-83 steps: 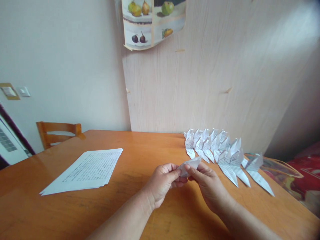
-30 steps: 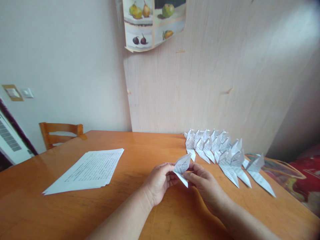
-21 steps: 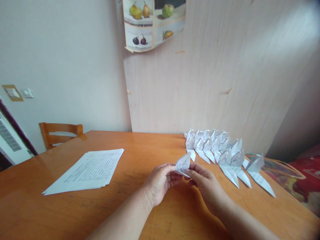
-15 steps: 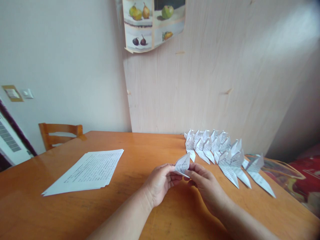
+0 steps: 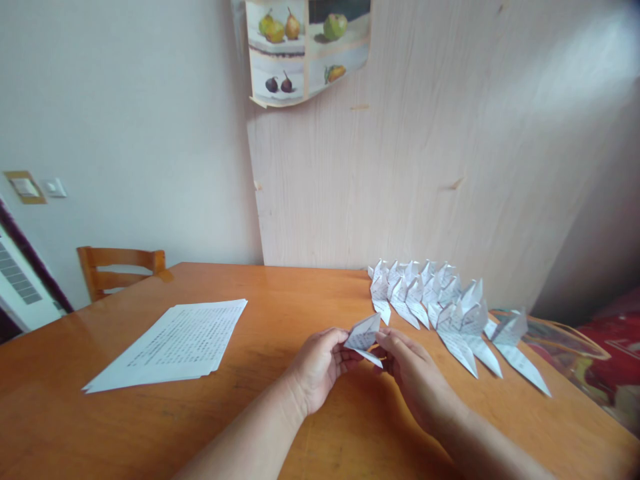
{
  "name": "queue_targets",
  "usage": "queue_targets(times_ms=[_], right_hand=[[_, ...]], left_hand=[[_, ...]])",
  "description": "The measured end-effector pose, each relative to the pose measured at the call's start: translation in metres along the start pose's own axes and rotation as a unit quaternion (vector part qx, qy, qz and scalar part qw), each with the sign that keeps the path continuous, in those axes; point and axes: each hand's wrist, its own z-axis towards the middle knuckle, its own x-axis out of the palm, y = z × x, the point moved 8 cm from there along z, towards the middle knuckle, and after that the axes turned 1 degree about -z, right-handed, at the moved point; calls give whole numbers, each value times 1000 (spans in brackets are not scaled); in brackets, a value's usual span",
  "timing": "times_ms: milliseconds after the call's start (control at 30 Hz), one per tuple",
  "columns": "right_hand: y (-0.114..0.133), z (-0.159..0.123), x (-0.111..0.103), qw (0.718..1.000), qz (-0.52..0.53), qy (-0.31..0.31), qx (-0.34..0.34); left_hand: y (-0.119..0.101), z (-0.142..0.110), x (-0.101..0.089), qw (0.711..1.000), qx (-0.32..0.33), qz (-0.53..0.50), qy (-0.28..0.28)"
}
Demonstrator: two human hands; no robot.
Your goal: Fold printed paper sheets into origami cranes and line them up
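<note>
Folded paper piece [image 5: 359,335]: one, held above the bench [image 5: 280,293], between both hands, near the front of the standing group.
Direction of the piece: fold at the left; two pointed flaps spread toward the right, like a sideways V.
Long axis: upper flap slants from lower left to upper right, tip up; lower flap runs rightward and down, tip toward the wearer.
Appearance: white, creased, dark handwriting-like marks on the inner face; marks too small to read.
Left hand [image 5: 323,363]: gripping the piece at its fold end, thumb uppermost, fingers beneath.
Right hand [image 5: 413,363]: pinching the right edge of the upper flap; other fingers bent below, partly hidden.
Standing paper pieces [image 5: 455,323]: a close group in rows at the right rear, similar pointed flaps raised, lower flaps toward the wearer; exact count unclear.
Paper sheets [image 5: 180,343]: loose stack, left side, lying flat, printed or written text on top.
Clear bag [image 5: 563,333]: beyond the right bench edge, orange-tan trim; contents too blurred to name.
Chair [image 5: 120,257]: wooden, back showing, at the far left.
Poster [image 5: 277,63]: painted fruit, upper centre, lower edge curling from a wood-grain panel [image 5: 360,187].
</note>
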Motion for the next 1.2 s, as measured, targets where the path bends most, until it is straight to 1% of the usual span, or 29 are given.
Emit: queue_targets(times_ms=[100, 233, 367, 567, 833, 1000, 1200], right_hand=[[-3, 1, -1, 1000, 3, -2, 3], [-8, 3, -4, 999, 34, -14, 13], [-4, 2, -1, 999, 54, 0, 7], [1, -1, 1, 999, 51, 1, 16], [3, -1, -1, 999, 36, -11, 8], [4, -2, -1, 1000, 27, -7, -1], [7, -1, 0, 999, 33, -2, -13]], left_hand=[[-2, 0, 0, 1000, 7, 12, -8], [-4, -2, 1, 999, 22, 29, -16], [-8, -3, 1, 998, 40, 38, -12], [-13, -2, 0, 998, 55, 41, -10], [-15, -5, 3, 998, 58, 37, -7], [-17, -6, 5, 998, 59, 35, 4], [-21, -8, 12, 996, 71, 40, 37]])
